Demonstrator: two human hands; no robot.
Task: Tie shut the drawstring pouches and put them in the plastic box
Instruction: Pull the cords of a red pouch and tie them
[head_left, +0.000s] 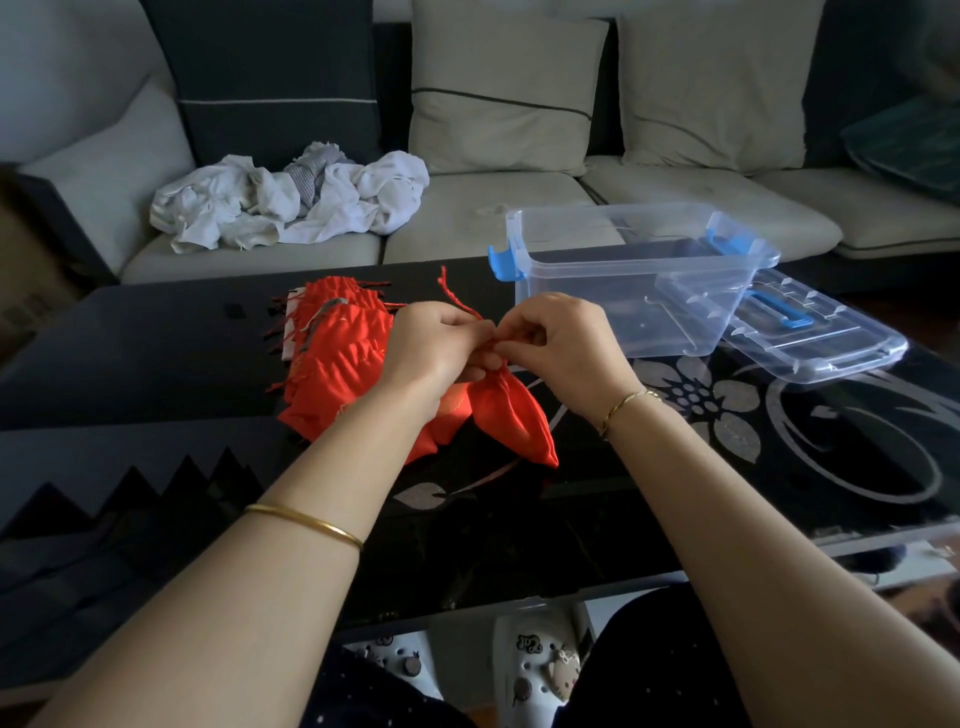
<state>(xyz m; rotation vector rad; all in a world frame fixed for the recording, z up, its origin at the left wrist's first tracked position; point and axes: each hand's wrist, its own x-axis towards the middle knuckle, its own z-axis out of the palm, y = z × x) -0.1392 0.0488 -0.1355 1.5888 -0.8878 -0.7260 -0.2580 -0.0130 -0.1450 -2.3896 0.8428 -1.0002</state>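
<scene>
Both bare forearms reach forward and converge, wrists bent slightly inward. The left hand (439, 345) and the right hand (569, 343) meet fingertip to fingertip, backs up, fingers curled. Each pinches the red drawstring (460, 300) in its fingertips. The right hand's other fingers curl loosely just beside the left hand's.

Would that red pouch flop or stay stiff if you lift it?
Probably floppy: the red pouch is creased cloth, drooping below where the left hand and right hand pinch its neck. Likely light too: fingertips alone seem to manage it.
</scene>
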